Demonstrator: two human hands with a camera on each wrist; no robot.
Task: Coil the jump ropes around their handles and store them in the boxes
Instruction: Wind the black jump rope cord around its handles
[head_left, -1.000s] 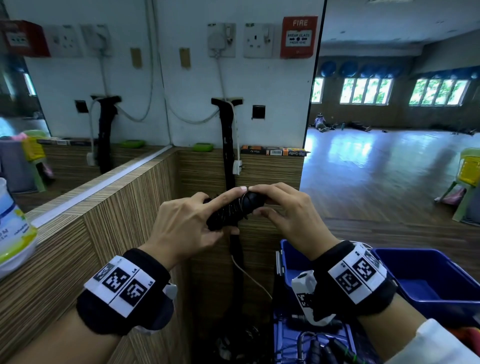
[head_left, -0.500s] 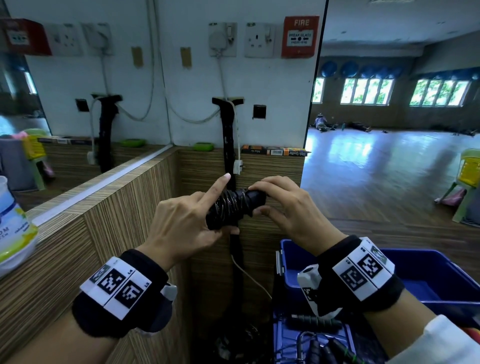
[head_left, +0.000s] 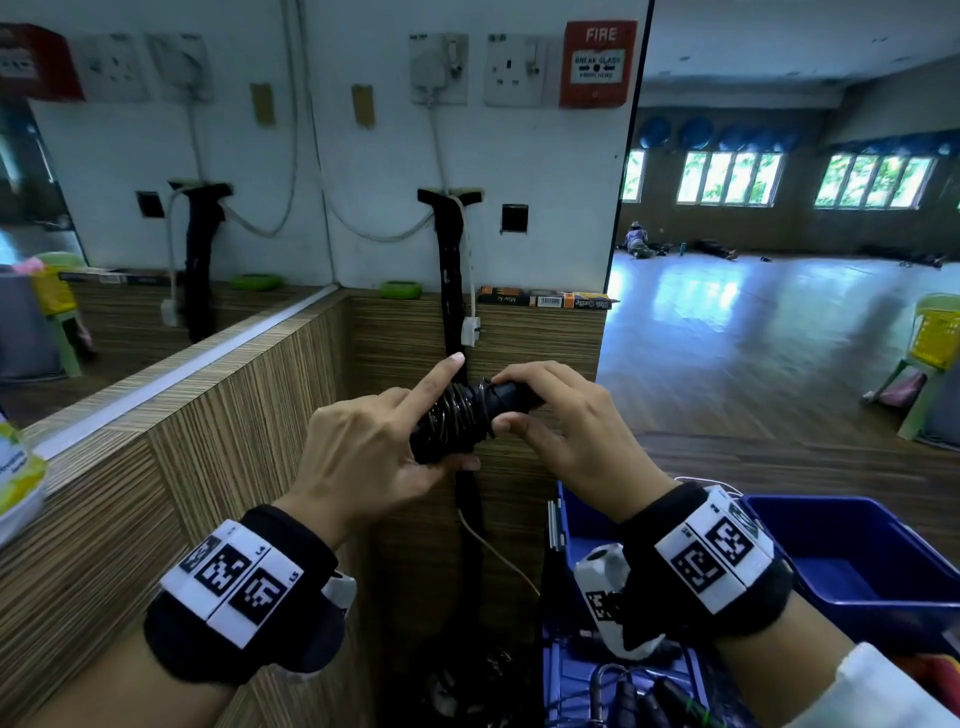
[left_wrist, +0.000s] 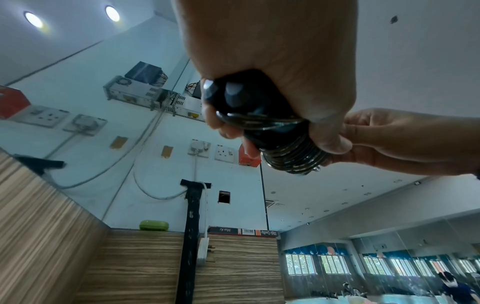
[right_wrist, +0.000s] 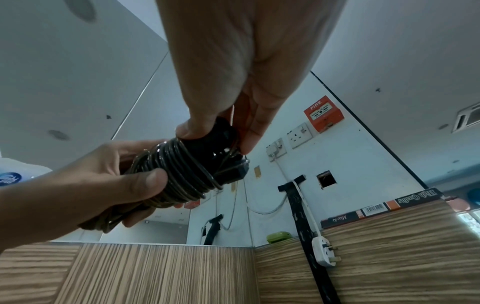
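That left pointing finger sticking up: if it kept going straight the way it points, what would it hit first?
Probably the black strap hanging down the wall, just beyond the left hand's raised fingertip; the white plug hangs close beside. Depth is hard to judge.

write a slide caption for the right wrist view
Both hands hold a black jump rope bundle: left hand grips the coils, right hand pinches the handle end.

Blue box (head_left: 857, 566) cut off at right edge.
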